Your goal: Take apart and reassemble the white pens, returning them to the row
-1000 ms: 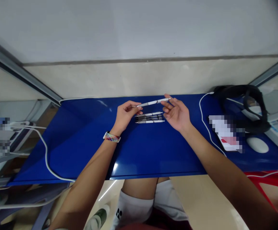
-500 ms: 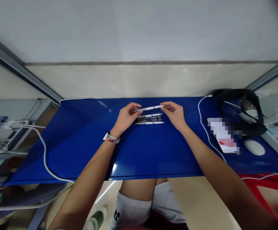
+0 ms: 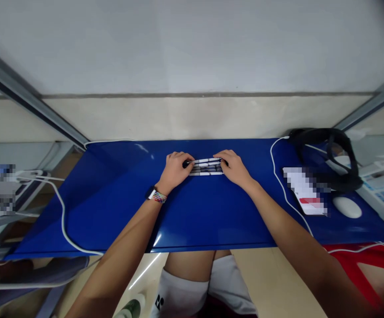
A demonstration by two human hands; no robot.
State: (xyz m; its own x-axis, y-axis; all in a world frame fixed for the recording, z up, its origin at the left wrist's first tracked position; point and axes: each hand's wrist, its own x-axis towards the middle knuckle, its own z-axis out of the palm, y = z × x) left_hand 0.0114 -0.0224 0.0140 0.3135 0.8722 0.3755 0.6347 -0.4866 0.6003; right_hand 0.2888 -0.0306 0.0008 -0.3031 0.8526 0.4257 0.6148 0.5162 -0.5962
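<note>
Several slim pens lie side by side on the blue tabletop (image 3: 211, 212), some white and some darker. The farthest one, a white pen (image 3: 207, 160), rests against the row with its ends between my hands. My left hand (image 3: 176, 170) has its thumb and fingers closed at that pen's left end. At the right end, the fingers and thumb of my right hand (image 3: 235, 168) are closed in the same way. Nearest to me in the row is another white pen (image 3: 207, 173). My fingers cover the tips of some pens.
To the right lie a phone (image 3: 306, 194), partly blurred out, a white mouse (image 3: 347, 207) and a black headset strap (image 3: 347, 150). A white cable (image 3: 279, 172) runs beside the phone. Another cable (image 3: 62, 216) crosses the left side. A wall (image 3: 205, 117) stands behind the table.
Both hands have come down and nearer to me with the white pen. It was raised and tilted beyond the row; now it lies alongside the other pens.
</note>
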